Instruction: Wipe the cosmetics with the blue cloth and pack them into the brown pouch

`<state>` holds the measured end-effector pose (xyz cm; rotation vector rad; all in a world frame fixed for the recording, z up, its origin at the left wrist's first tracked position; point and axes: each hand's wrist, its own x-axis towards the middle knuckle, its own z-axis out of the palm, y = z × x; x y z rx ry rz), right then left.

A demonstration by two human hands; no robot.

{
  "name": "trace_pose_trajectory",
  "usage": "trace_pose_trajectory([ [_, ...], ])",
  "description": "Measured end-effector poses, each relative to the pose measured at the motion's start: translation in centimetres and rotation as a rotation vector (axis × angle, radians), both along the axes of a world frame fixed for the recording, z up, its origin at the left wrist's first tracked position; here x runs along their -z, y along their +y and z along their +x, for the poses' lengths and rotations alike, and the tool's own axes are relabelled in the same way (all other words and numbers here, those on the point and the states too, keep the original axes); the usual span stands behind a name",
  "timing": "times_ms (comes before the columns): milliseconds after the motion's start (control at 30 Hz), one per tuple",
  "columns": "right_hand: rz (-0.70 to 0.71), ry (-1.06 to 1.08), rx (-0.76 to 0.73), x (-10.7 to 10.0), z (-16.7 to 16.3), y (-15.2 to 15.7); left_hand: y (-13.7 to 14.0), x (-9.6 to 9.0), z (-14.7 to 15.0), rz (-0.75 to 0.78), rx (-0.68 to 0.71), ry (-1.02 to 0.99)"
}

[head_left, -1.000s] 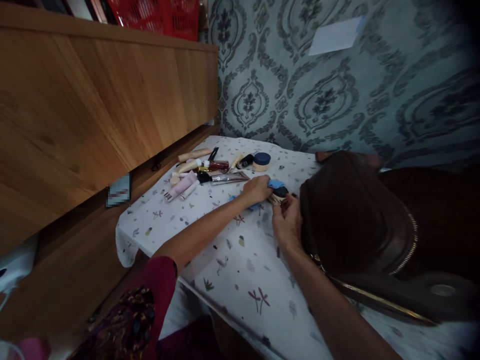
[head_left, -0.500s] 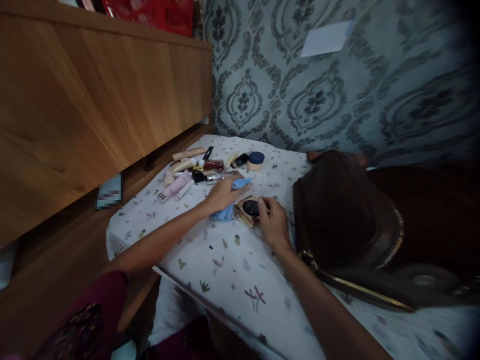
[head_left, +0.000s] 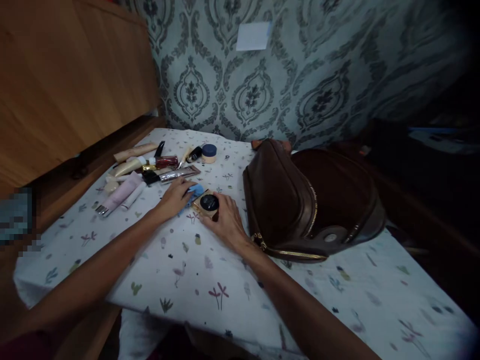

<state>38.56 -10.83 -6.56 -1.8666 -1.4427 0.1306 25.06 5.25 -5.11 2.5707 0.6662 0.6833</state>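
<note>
My left hand (head_left: 175, 198) is closed on a blue cloth (head_left: 196, 190), which it presses against the side of a gold compact (head_left: 202, 206). The compact has a black round top with small print I cannot read. My right hand (head_left: 226, 218) grips the compact from the right, thumb at its near side and fingers along the far right edge. Left of my hands lies a pile of cosmetics, with a pink tube (head_left: 120, 194), a silver tube (head_left: 180, 173) and a dark red bottle (head_left: 166, 161). A jar with a navy lid (head_left: 209, 153) stands behind the compact.
On the right, a brown leather bag (head_left: 277, 200) with gold zips gapes open on the patterned white cloth cover (head_left: 195, 295). A wooden cabinet (head_left: 82, 85) borders the left. Behind is a wallpapered wall (head_left: 210, 95) with a white card (head_left: 253, 36).
The view has swung to the right, so everything appears further left. My right hand now wraps round the compact's side instead of touching its top. The blue cloth has moved down against the compact.
</note>
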Motion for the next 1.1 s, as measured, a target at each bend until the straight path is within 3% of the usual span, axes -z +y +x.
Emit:
trace_pose_trajectory([
  [133, 0.021, 0.018, -0.080, -0.4, 0.3, -0.3, 0.1, -0.1, 0.0, 0.032, 0.026, -0.105],
  [333, 0.076, 0.040, -0.157, -0.5, 0.4, -0.5, 0.2, -0.7, 0.0, -0.038, 0.118, -0.053],
  [467, 0.063, 0.053, -0.173, -0.7, 0.3, -0.6, 0.2, -0.9, 0.0, -0.183, 0.175, -0.102],
  [700, 0.047, 0.020, -0.163, -0.4, 0.4, -0.7, -0.2, -1.0, 0.0, -0.477, 0.133, -0.138],
  [1100, 0.032, 0.038, -0.094, -0.4, 0.2, -0.7, 0.2, -1.8, -0.3, -0.513, 0.233, -0.160],
])
